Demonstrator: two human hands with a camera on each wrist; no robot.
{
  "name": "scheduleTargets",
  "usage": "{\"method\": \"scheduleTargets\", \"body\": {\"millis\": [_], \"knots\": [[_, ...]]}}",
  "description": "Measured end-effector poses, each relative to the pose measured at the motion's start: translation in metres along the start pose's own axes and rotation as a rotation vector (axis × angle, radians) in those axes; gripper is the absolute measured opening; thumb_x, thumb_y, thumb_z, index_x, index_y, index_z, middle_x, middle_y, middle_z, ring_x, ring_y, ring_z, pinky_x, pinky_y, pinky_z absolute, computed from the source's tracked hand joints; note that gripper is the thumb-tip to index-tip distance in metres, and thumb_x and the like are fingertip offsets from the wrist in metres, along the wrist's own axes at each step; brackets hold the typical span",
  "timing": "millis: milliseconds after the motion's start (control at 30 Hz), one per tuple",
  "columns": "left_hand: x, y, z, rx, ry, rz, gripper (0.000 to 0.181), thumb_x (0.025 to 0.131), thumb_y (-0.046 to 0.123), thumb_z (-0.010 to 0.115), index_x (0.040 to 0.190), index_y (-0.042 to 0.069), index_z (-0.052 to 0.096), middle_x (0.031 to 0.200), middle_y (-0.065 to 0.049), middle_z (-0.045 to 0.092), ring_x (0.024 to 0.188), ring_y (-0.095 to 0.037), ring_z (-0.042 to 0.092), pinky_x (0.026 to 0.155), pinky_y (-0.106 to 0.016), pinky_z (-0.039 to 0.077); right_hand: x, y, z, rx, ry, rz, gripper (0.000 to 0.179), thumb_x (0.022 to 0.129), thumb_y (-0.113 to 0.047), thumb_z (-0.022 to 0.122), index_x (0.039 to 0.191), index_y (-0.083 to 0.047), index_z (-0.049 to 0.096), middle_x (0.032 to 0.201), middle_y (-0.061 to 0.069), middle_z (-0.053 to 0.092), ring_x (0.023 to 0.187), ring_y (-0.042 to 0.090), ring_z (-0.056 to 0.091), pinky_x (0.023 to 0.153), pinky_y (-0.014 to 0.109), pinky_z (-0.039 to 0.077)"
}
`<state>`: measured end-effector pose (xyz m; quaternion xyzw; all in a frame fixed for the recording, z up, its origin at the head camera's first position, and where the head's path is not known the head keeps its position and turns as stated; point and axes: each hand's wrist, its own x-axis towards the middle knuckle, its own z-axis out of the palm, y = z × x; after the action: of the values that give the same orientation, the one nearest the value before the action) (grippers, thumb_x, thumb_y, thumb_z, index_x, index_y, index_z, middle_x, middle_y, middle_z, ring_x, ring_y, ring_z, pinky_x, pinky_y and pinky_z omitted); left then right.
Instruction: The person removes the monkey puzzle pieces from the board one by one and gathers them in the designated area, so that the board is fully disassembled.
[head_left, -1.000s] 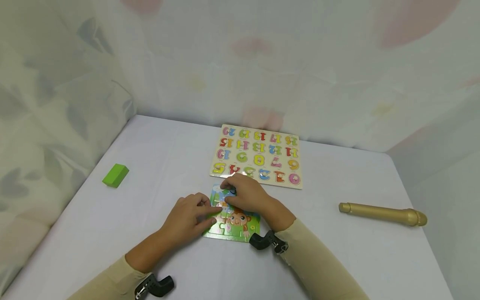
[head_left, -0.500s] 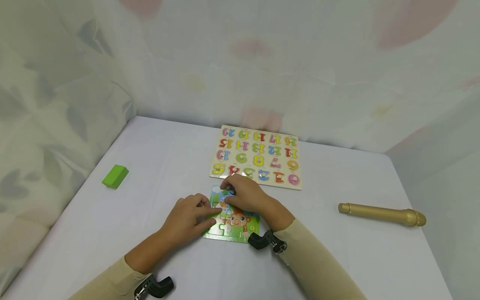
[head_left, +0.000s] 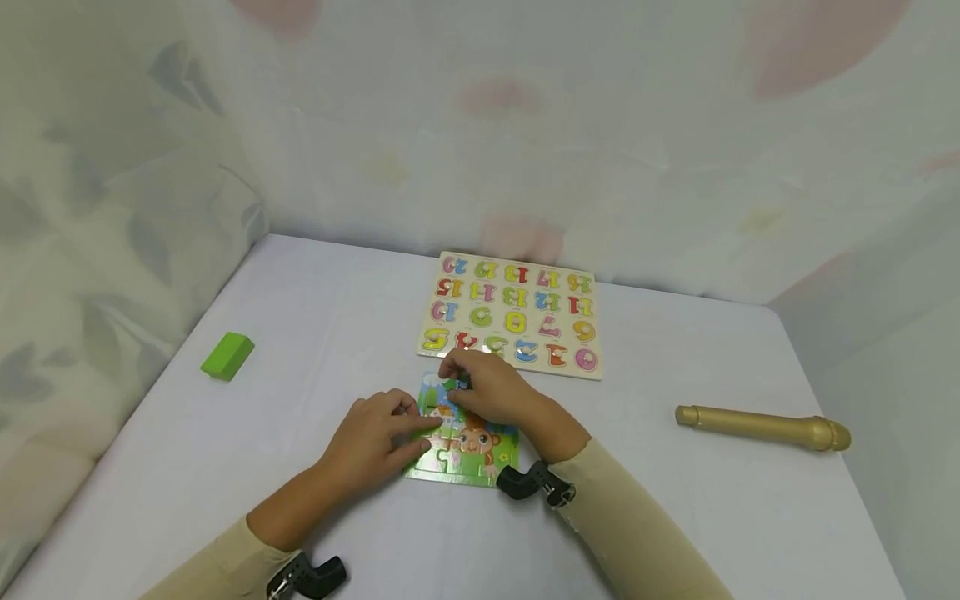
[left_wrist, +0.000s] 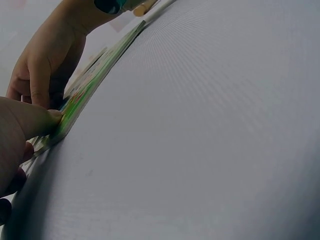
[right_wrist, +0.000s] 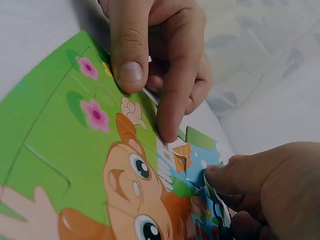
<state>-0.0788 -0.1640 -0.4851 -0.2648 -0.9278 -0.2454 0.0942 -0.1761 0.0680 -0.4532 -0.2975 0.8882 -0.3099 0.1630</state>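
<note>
A small jigsaw puzzle (head_left: 467, 468) with a cartoon monkey on green lies on the white table before me. My left hand (head_left: 367, 442) rests at its left side; in the right wrist view, the thumb and index finger of that left hand (right_wrist: 175, 55) press straight down on the picture. Over the puzzle's far part is my right hand (head_left: 495, 387). Its thumb and fingers pinch a blue and green puzzle piece (right_wrist: 216, 210), tilted up along the puzzle's far edge. A light blue piece with a green corner (right_wrist: 199, 140) beside it also stands slightly raised.
Behind the puzzle lies a wooden number board (head_left: 517, 321) with colourful numerals 0 to 20. A green block (head_left: 228, 357) sits at the left. To the right lies a gold microphone-shaped stick (head_left: 761, 425). A patterned cloth (head_left: 420, 125) hangs along the table's back edge.
</note>
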Motion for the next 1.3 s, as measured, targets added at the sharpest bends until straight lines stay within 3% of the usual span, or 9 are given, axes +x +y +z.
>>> {"method": "scheduleTargets", "body": {"millis": [433,800,1000,1300], "knots": [[0.0,0.001,0.0,-0.005,0.005,0.0,0.031,0.089,0.033,0.088,0.119,0.033,0.084,0.106,0.01,0.06,0.09,-0.01,0.053,0.08,-0.041,0.042,-0.001,-0.004,-0.005,0.035,-0.004,0.003,0.021,0.103,-0.017,0.071,0.125,-0.017,0.073,0.111,-0.008,0.068,0.102,0.011,0.061,0.095,0.035,0.052],[0.0,-0.008,0.005,-0.057,0.038,0.034,0.034,0.088,0.032,0.089,0.121,0.033,0.082,0.106,0.011,0.06,0.093,-0.009,0.054,0.081,-0.042,0.041,-0.002,-0.001,-0.009,0.133,0.009,-0.031,0.015,0.102,-0.02,0.071,0.116,-0.018,0.075,0.1,-0.008,0.069,0.082,0.011,0.063,0.074,0.029,0.055],[0.0,-0.008,0.007,-0.066,0.057,0.049,0.033,0.088,0.03,0.087,0.12,0.031,0.082,0.106,0.011,0.059,0.093,-0.009,0.053,0.082,-0.042,0.042,-0.01,0.002,-0.019,0.202,0.045,-0.008,0.011,0.102,-0.019,0.071,0.113,-0.019,0.075,0.097,-0.004,0.068,0.079,0.015,0.063,0.067,0.031,0.056],[-0.002,-0.006,0.01,-0.063,0.056,0.013,0.031,0.086,0.026,0.084,0.117,0.028,0.083,0.109,0.01,0.062,0.093,-0.008,0.053,0.077,-0.034,0.048,-0.034,0.021,-0.038,0.225,0.14,0.079,0.012,0.097,-0.019,0.073,0.108,-0.019,0.076,0.092,-0.002,0.065,0.088,0.02,0.057,0.076,0.035,0.048]]}}
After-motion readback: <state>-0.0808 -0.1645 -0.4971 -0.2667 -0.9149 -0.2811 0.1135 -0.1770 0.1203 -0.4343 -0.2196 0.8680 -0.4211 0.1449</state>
